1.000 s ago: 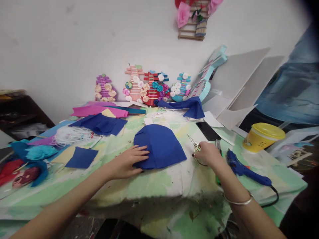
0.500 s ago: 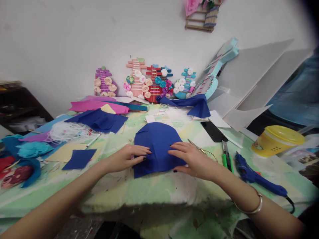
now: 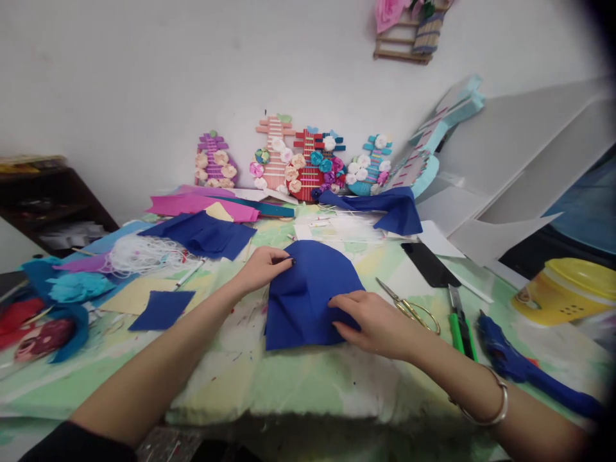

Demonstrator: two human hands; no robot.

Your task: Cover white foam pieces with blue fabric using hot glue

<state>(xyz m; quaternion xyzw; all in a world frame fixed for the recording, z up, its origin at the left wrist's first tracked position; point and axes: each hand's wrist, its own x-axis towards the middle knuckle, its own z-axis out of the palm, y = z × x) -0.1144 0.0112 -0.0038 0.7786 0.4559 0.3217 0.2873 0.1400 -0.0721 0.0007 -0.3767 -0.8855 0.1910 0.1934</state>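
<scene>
A dome-shaped piece of blue cloth [image 3: 310,292] lies in the middle of the green-patterned table [image 3: 298,378]. My left hand [image 3: 264,266] pinches its upper left edge and lifts a small fold. My right hand [image 3: 370,321] presses on its lower right part, with thumb and fingers closed on the cloth. Gold-handled scissors [image 3: 409,307] lie on the table just right of my right hand, untouched.
A green craft knife [image 3: 459,317] and a blue glue gun [image 3: 520,369] lie to the right, with a yellow tub [image 3: 563,289] beyond. More blue cloth pieces [image 3: 205,234], white string [image 3: 144,253] and pink sheets sit at left. Decorated stick crafts [image 3: 298,163] line the wall.
My right hand left the scissors on the table and came onto the blue cloth. My left hand slid from the cloth's lower left up to its top left edge and pinched it.
</scene>
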